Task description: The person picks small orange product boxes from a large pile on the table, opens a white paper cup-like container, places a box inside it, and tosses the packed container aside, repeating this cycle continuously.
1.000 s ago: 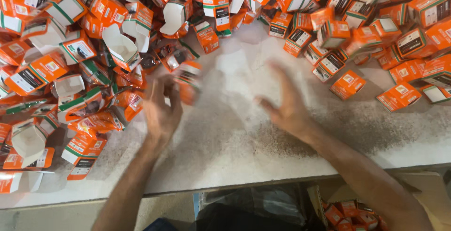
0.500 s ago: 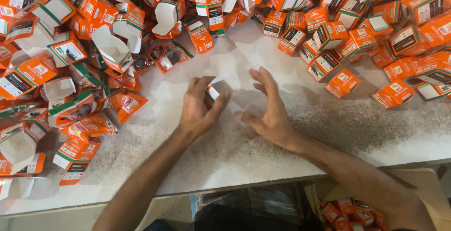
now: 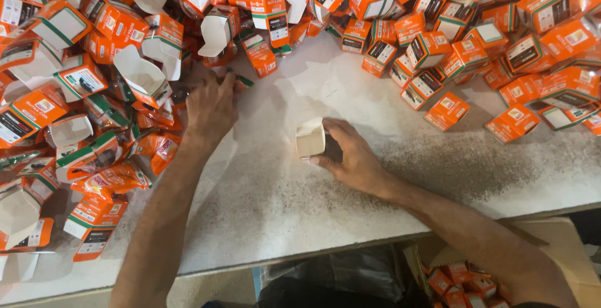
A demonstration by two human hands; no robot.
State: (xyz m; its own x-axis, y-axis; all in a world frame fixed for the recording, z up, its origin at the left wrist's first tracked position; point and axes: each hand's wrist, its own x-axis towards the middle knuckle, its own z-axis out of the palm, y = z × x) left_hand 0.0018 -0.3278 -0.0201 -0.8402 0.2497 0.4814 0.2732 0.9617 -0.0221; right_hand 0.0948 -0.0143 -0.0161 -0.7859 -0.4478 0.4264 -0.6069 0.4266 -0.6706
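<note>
though half-hid by right hand (image 3: pixel 350 154), small box (image 3: pixel 310 138), contents n/a

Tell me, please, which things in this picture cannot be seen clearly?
Head view:
- Left hand fingertips: hidden in the orange cartons.
- Small box contents: its opening faces away, and the right hand covers one side.
- Bin of cartons below the table: cut by the bottom edge.

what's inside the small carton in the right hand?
Cannot tell. The right hand holds the small carton upright on the white table; its pale flap covers the top, so the inside is hidden.
</note>
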